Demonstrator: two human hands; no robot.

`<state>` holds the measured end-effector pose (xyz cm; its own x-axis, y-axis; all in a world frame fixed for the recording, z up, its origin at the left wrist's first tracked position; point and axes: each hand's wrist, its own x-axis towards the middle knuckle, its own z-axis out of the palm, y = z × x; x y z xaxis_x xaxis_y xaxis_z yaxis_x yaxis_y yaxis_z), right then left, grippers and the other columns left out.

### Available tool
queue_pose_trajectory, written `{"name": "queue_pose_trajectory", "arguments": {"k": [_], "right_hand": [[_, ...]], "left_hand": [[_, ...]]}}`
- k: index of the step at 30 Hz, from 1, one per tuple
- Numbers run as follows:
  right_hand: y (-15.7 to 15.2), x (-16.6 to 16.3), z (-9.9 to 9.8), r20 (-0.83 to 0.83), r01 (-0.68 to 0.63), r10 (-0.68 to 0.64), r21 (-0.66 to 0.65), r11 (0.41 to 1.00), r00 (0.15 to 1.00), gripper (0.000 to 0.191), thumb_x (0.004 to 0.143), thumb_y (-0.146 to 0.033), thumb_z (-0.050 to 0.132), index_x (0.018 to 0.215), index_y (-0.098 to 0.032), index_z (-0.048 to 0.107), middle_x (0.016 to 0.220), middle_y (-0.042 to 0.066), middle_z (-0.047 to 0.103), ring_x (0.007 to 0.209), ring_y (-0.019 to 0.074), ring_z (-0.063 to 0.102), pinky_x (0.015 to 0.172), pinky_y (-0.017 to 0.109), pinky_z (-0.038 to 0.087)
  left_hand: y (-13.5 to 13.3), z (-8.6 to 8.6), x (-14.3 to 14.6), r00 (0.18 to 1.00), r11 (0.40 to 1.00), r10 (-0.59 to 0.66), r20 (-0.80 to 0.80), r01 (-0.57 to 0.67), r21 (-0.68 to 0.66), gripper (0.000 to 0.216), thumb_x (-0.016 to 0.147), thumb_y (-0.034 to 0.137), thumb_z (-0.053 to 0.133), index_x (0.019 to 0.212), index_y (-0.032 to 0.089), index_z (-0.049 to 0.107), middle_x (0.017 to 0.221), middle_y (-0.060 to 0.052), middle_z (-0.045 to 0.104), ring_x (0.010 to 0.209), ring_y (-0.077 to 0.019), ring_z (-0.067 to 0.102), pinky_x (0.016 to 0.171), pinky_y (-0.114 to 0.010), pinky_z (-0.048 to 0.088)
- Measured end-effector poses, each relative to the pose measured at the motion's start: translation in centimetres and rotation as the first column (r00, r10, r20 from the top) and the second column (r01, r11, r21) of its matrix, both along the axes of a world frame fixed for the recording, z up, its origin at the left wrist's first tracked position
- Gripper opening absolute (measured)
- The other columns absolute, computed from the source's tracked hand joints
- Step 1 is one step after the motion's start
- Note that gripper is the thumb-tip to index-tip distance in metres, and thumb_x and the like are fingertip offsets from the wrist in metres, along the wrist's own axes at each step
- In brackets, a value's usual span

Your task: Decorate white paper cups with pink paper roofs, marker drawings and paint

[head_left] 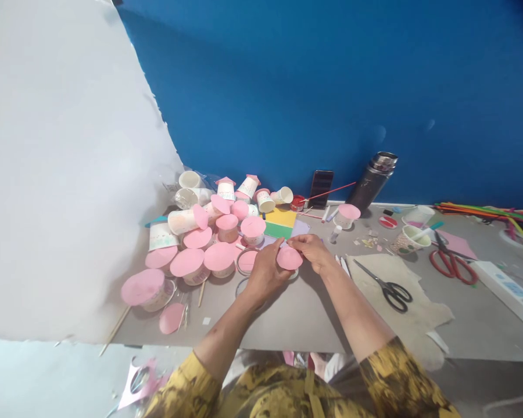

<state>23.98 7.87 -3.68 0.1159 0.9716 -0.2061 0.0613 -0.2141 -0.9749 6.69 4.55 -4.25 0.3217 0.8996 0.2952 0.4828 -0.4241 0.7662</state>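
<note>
A round pink paper disc (289, 259) lies over what looks like a paper cup, whose pale rim (294, 274) peeks out below it. My left hand (267, 271) is closed around the near left side, thumb along the lower edge. From the right, my right hand (312, 252) pinches at the far edge of the disc. The cup's body is mostly hidden by the disc and my fingers. Just left of my left hand stand paper cups topped with pink discs, among them one cup (219, 257). A tape ring (245, 262) lies beside my left wrist.
Black-handled scissors (394, 293) rest on a beige cloth (361, 273) at the right, with red-handled scissors (452, 266) farther off. A dark flask (373, 184) and a phone (321, 188) stand by the blue wall. Wooden sticks (114, 331) jut over the left edge.
</note>
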Motion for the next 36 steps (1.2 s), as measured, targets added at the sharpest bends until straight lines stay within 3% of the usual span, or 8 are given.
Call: {"name": "queue_pose_trajectory", "arguments": {"k": [8,11,13,17,20,24,30,36], "right_hand": [[-0.9,0.1,-0.3,0.173,0.039,-0.067,0.162,0.986,0.983,0.042,0.071,-0.057,0.068,0.08,-0.016,0.075,0.076,0.006,0.075,0.073,0.0222,0.066,0.068,0.034,0.051],[-2.9,0.7,-0.1,0.275,0.07,-0.151,0.284,0.956,0.95,0.042,0.081,-0.056,0.063,0.094,-0.018,0.077,0.1,0.012,0.078,0.099,0.0295,0.069,0.089,0.042,0.053],[-4.6,0.9,-0.2,0.359,0.04,-0.182,0.369,0.928,0.916,0.043,0.084,-0.052,0.065,0.108,-0.019,0.077,0.119,0.015,0.076,0.117,0.0338,0.063,0.106,0.049,0.047],[-7.2,0.5,-1.2,0.689,-0.192,-0.248,0.494,0.848,0.681,0.05,0.099,-0.047,0.055,0.136,-0.015,0.065,0.14,0.019,0.067,0.13,0.0381,0.056,0.114,0.059,0.041],[-7.7,-0.5,-2.3,0.807,-0.261,-0.257,0.445,0.856,0.532,0.048,0.105,-0.041,0.046,0.143,-0.014,0.06,0.143,0.018,0.065,0.131,0.0385,0.054,0.111,0.06,0.044],[-7.9,-0.9,-3.2,0.831,-0.252,-0.254,0.417,0.873,0.495,0.049,0.108,-0.042,0.043,0.146,-0.014,0.056,0.141,0.019,0.066,0.13,0.0381,0.056,0.104,0.059,0.05],[-8.5,0.3,-2.0,0.789,-0.217,-0.422,0.553,0.804,0.447,0.063,0.106,-0.051,0.043,0.152,-0.007,0.048,0.149,0.025,0.058,0.141,0.0407,0.047,0.113,0.061,0.043],[-7.9,-1.0,-1.2,0.796,-0.241,-0.389,0.536,0.809,0.464,0.049,0.109,-0.037,0.038,0.148,-0.012,0.056,0.145,0.016,0.065,0.139,0.0356,0.049,0.115,0.056,0.041]], "left_hand": [[0.6,-0.4,0.0,0.998,0.995,-0.057,0.028,0.055,0.089,0.046,0.076,0.013,0.079,0.12,0.02,0.067,0.121,-0.011,0.074,0.112,-0.0303,0.067,0.101,-0.047,0.051],[0.6,-0.7,-0.1,0.998,0.993,-0.064,0.02,0.062,0.097,0.05,0.076,0.015,0.08,0.124,0.019,0.065,0.123,-0.012,0.073,0.116,-0.0315,0.066,0.102,-0.048,0.05],[0.6,-0.8,-0.2,0.997,0.992,-0.071,0.022,0.068,0.106,0.049,0.078,0.018,0.08,0.125,0.019,0.065,0.124,-0.013,0.072,0.116,-0.0315,0.065,0.102,-0.048,0.05],[0.7,-0.8,-0.2,0.996,0.988,-0.091,0.013,0.088,0.126,0.043,0.08,0.019,0.078,0.121,0.019,0.066,0.122,-0.012,0.073,0.116,-0.0309,0.065,0.103,-0.048,0.05],[0.9,-0.6,-0.2,0.995,0.988,-0.098,-0.005,0.098,0.122,0.041,0.078,0.016,0.077,0.118,0.018,0.067,0.12,-0.012,0.073,0.113,-0.0306,0.066,0.102,-0.048,0.05],[1.0,-0.7,-0.4,0.995,0.989,-0.094,-0.018,0.096,0.115,0.042,0.077,0.015,0.077,0.118,0.018,0.067,0.12,-0.011,0.073,0.114,-0.0305,0.066,0.102,-0.048,0.05],[0.8,-0.4,-0.4,0.995,0.986,-0.102,-0.016,0.103,0.133,0.041,0.08,0.018,0.078,0.12,0.02,0.067,0.121,-0.011,0.073,0.114,-0.03,0.065,0.101,-0.046,0.051],[0.9,-0.6,-0.4,0.994,0.984,-0.11,-0.028,0.113,0.141,0.041,0.08,0.018,0.075,0.121,0.02,0.067,0.12,-0.011,0.073,0.115,-0.0306,0.065,0.103,-0.048,0.05]]}}
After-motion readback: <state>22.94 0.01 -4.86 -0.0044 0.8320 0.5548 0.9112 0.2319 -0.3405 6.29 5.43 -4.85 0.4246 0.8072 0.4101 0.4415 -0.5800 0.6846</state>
